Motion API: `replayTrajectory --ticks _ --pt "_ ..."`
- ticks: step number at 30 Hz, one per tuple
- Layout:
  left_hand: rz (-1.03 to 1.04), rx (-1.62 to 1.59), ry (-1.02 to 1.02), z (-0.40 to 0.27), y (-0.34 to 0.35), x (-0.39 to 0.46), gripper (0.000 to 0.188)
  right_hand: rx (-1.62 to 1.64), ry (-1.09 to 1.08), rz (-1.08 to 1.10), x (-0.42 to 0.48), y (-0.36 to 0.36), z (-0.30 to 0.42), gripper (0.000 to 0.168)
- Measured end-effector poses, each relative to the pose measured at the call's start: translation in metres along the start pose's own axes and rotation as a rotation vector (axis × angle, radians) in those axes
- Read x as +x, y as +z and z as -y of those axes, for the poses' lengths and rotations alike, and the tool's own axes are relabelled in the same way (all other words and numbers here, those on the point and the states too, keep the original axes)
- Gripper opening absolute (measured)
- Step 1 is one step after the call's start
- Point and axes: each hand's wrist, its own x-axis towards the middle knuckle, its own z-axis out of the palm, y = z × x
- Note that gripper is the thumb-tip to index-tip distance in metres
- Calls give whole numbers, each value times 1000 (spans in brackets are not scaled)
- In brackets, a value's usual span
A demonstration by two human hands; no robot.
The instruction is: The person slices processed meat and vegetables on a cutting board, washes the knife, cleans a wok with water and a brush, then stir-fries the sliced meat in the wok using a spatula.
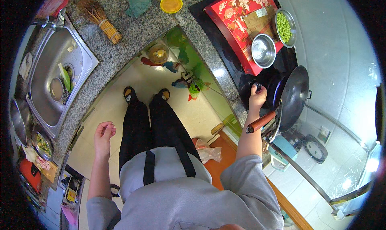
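My right hand (258, 98) grips a dark stove knob (258, 87) at the front of the black gas hob (241, 68). Just beyond it, a blue flame (278, 90) burns below a dark wok (295, 102). The wok's wooden handle (261, 121) juts out over my right forearm. A metal utensil (278, 121), partly hidden by that handle, leans at the wok's near rim. My left hand (104, 136) hangs empty above the floor, fingers loosely curled.
A red printed box (229, 28) lies on the hob, bearing a steel bowl (263, 51) and a bowl of green beans (284, 27). Leftward are a sink (45, 88), a bamboo brush (104, 23) and a dish of chopped food (43, 144). A plastic bag (209, 153) is by my legs.
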Motion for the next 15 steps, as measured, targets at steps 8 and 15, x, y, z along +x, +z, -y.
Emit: replayTrajectory --ticks 8,15 --pt "7 -15 10 3 3 0 17 11 50 8 3 1 3 28" --pt "37 -30 45 0 2 -1 13 78 101 2 -2 0 5 30"
